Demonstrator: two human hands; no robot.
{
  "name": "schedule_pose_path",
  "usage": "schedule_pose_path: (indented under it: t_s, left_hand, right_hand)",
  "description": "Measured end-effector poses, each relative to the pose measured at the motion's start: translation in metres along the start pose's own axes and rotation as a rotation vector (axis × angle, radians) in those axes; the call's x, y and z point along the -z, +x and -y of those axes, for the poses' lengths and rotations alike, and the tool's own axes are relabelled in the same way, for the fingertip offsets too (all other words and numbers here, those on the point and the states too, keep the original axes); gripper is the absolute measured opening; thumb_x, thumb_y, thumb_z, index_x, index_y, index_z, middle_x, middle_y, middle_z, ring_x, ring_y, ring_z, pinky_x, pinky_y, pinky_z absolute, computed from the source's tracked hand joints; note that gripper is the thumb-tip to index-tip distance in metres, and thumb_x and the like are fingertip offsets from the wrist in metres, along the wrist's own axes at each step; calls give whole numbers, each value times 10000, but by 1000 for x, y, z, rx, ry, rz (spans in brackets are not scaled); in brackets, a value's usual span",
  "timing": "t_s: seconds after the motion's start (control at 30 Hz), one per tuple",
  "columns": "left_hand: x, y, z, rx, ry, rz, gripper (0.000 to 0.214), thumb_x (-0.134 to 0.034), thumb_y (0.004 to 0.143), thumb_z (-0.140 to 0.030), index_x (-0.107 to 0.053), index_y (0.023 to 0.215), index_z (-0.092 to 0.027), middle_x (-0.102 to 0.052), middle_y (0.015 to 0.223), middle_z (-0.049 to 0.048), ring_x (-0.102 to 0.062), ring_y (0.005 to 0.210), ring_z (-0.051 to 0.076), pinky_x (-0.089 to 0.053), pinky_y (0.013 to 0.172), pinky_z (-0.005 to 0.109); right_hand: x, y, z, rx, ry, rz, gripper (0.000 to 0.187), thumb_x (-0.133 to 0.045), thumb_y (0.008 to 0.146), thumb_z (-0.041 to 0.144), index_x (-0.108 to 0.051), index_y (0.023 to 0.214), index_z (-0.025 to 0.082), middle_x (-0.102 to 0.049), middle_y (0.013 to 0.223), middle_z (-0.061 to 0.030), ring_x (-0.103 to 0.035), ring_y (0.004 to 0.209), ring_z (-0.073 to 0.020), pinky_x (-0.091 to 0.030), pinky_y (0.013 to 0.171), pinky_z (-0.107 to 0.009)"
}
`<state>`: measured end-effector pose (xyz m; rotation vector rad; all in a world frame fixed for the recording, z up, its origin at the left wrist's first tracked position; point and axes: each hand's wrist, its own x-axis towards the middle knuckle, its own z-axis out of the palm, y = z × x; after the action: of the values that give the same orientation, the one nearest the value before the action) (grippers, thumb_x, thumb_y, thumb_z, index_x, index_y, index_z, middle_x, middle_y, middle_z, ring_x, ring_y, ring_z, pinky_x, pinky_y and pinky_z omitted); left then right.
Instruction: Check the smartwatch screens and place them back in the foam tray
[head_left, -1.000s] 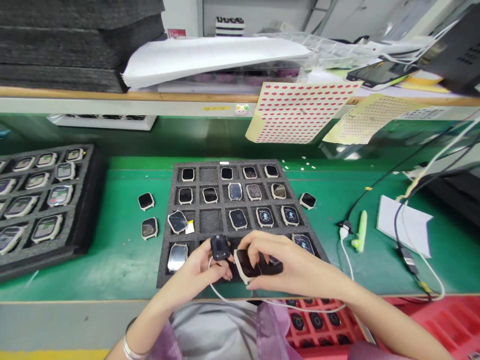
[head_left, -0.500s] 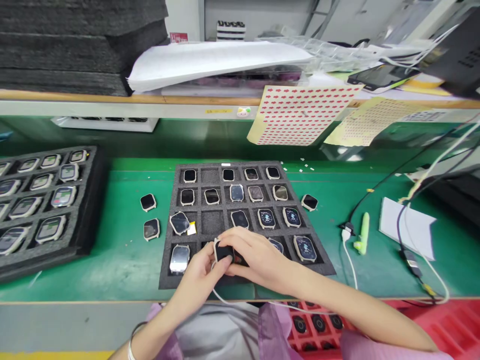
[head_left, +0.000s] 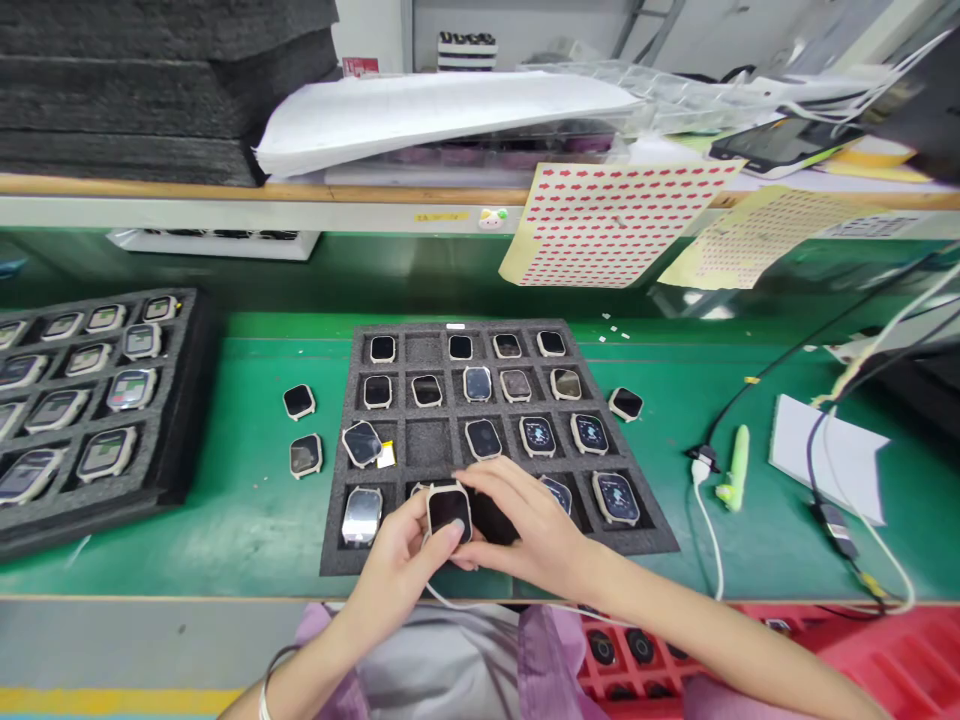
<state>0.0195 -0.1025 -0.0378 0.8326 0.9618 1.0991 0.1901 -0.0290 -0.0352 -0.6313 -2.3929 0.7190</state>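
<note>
Between my hands, over the front edge of a dark foam tray [head_left: 649, 540], is a strapless smartwatch [head_left: 448, 508] with a pale frame and a dark screen. My left hand [head_left: 401, 550] grips its left side, the thumb lying on the lower part of the screen. Around the right edge curls my right hand [head_left: 529, 520], its index finger at the top corner and its thumb near the bottom corner. A white cable [head_left: 517, 606] runs from beneath the watch towards the right; its join with the watch is hidden by my fingers. Several similar watches sit in the tray's compartments, some with lit faces.
Loose watches lie left [head_left: 305, 455] and right [head_left: 625, 403] of the tray. A second foam tray [head_left: 176, 400] of watches stands left. Rightward are a USB plug [head_left: 702, 466], a green tool [head_left: 737, 468] and white paper [head_left: 825, 455]. Arrow-sticker sheets [head_left: 622, 225] hang from the shelf.
My right index finger has drawn back from the watch's face to its top corner, uncovering more of the screen. The watch faces me more squarely. The view has shifted slightly.
</note>
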Motion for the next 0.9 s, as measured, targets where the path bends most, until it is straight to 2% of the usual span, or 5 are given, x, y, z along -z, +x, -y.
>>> schedule_pose_path:
  t_s: [0.2, 0.33, 0.53, 0.67, 0.9]
  left_hand:
    - [0, 1, 3, 23, 5, -36, 231, -595, 866, -317, -586, 1015, -140, -656, 880, 60, -638, 846, 211, -539, 730, 315]
    - [-5, 4, 0, 53, -11, -11, 223, -583, 873, -330, -561, 973, -131, -664, 781, 50, -657, 686, 183, -542, 655, 306]
    - [-11, 7, 1, 65, -2, -7, 258, -586, 865, -367, -556, 974, -136, -613, 630, 6, -614, 560, 145, -525, 530, 248]
    - [-10, 8, 2, 59, -31, 26, 272, -588, 861, -374, -568, 997, -140, -648, 724, 30, -582, 513, 113, -507, 445, 209]
    - [-2, 13, 5, 117, -102, 84, 302, -564, 878, -379, -548, 1034, -121, -686, 767, 73, -627, 449, 126, -501, 387, 195]
  right_hand:
    - [2, -5, 0, 96, -251, -59, 446, -575, 890, 444, -533, 1179, 106, -645, 959, -149, -605, 841, -262, -517, 739, -403]
    - [7, -4, -5, 121, -286, -30, 506, -550, 892, 488, -531, 1202, 89, -645, 969, -162, -606, 887, -276, -515, 791, -425]
    - [17, -3, -12, 73, -102, 34, 582, -588, 869, 490, -457, 1304, 125, -594, 1073, -150, -571, 974, -256, -502, 850, -413]
    - [17, 1, -10, 66, 98, 110, 606, -639, 855, 424, -406, 1352, 165, -560, 1126, -128, -539, 1018, -229, -491, 868, -381]
    - [10, 5, 1, -6, 125, 10, 468, -628, 877, 347, -477, 1273, 149, -614, 976, -94, -561, 887, -215, -500, 797, -364]
